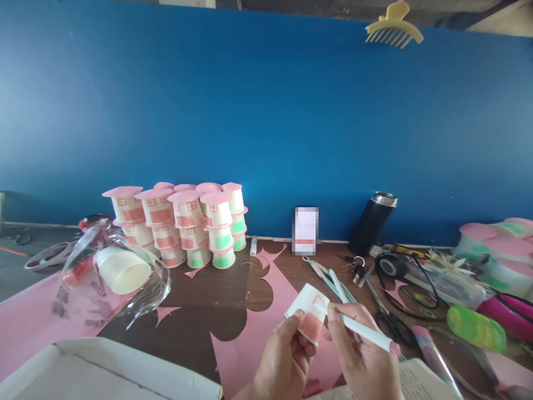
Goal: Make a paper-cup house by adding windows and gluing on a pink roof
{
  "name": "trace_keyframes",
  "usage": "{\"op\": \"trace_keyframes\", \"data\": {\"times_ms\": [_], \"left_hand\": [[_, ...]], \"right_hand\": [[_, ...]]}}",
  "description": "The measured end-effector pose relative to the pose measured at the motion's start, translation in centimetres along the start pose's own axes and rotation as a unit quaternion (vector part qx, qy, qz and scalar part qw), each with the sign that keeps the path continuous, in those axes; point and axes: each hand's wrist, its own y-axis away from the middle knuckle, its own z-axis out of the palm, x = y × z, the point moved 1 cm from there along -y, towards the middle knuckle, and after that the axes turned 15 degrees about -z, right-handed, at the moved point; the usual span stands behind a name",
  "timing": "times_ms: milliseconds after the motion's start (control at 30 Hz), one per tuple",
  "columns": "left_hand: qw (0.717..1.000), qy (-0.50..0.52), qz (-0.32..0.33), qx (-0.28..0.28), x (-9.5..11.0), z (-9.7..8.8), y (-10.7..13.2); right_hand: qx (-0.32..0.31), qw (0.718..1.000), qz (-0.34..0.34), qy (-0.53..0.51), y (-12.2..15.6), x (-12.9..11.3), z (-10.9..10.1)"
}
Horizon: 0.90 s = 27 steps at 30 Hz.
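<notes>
The left hand [287, 355] holds a white paper cup [303, 300] on its side, thumb on the near face and fingers curled around the rim end. The cup is in front of the person, above a pink sheet [250, 339] with curved bites cut from its edge. The right hand [362, 358] grips a white marker [362, 328] with a pink end, fingers closed round the barrel, its tip at a small red square outline on the cup. A red coloured patch covers the part of the cup nearer the left fingers.

On the brown counter [200, 311], to the left, stand rows of stacked cups [183, 222] with pink paper tops, red windows and red or green patches. Nearer lies a clear plastic bag [87, 278] with plain white cups [125, 270] in it, and a white box [104, 372] sits at the lower left. Against the blue wall [266, 111] stand a pixelated upright rectangle [306, 228] and a tilted black bottle [370, 225]. Right of the hands lie black-handled scissors [391, 322] and a yellow-green container [477, 328], with more pink-topped cups [495, 250] farther back. A yellow claw clip [393, 25] shows high up
</notes>
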Motion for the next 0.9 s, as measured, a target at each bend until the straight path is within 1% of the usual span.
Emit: {"op": "trace_keyframes", "data": {"times_ms": [500, 733, 900], "left_hand": [[1.0, 0.001, -0.01, -0.023, 0.04, 0.09, 0.18], [0.999, 0.034, -0.019, -0.004, 0.05, 0.02, 0.26], [0.999, 0.044, -0.022, -0.018, 0.21, 0.02, 0.15]], "right_hand": [[0.01, 1.0, -0.019, 0.017, -0.53, -0.62, -0.09], [0.006, 1.0, -0.01, 0.007, -0.48, -0.64, -0.11], [0.01, 1.0, -0.011, 0.008, -0.45, -0.6, -0.15]]}}
